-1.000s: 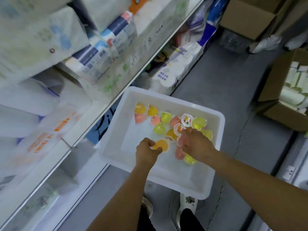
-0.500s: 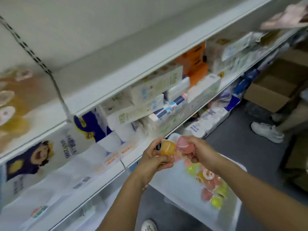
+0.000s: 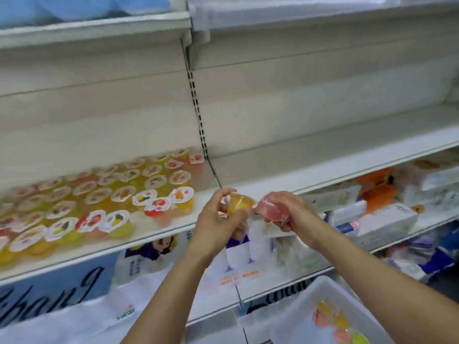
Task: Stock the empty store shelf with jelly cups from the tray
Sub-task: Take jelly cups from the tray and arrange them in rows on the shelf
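1. Holding an orange jelly cup (image 3: 239, 203), the left hand (image 3: 218, 223) is raised in front of the shelf (image 3: 323, 155).
2. Right hand (image 3: 288, 213) grips a pink jelly cup (image 3: 269, 207).
3. Rows of jelly cups (image 3: 104, 197) fill the shelf's left part.
4. White tray (image 3: 305, 311), lower right, contains more cups.

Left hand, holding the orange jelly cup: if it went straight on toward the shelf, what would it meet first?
Probably bare shelf board. The left hand with its orange jelly cup points just right of the stocked jelly cups; depth is unclear, so it might brush the nearest one.
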Tool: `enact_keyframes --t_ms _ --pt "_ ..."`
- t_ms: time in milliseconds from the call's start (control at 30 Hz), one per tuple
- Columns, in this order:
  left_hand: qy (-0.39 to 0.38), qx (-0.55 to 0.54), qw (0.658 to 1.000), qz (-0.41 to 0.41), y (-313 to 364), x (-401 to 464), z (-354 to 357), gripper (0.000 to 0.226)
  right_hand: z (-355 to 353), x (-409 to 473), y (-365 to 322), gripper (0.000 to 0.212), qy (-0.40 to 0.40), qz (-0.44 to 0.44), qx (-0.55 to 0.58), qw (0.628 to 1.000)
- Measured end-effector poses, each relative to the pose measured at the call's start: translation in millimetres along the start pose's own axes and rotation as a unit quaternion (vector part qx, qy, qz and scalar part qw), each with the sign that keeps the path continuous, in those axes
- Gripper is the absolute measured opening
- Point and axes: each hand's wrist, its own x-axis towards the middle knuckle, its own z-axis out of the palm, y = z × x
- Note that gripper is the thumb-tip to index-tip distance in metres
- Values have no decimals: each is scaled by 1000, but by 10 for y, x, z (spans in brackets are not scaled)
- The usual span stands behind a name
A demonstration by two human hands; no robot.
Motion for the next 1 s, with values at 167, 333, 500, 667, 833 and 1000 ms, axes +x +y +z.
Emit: enact_keyframes --t_ms 167,333,500,667,833,1000 --pt "107 -16 993 48 147 149 -579 35 561 370 -306 42 18 -60 -53 997" --pt "167 21 984 62 145 301 -1064 39 1030 816 -368 42 24 -135 -189 972" --pt "175 49 982 55 65 448 -1388 49 1279 1077 -360 53 16 -159 -312 936" --pt "178 54 981 56 93 546 -1516 46 1396 1297 -356 48 30 -141 -332 932" --pt "162 61 983 55 95 619 -1518 42 1413 1291 -328 61 53 -160 -405 899" --pt "163 77 980 80 179 641 -1356 48 1473 915 -634 58 -16 -280 -225 933"
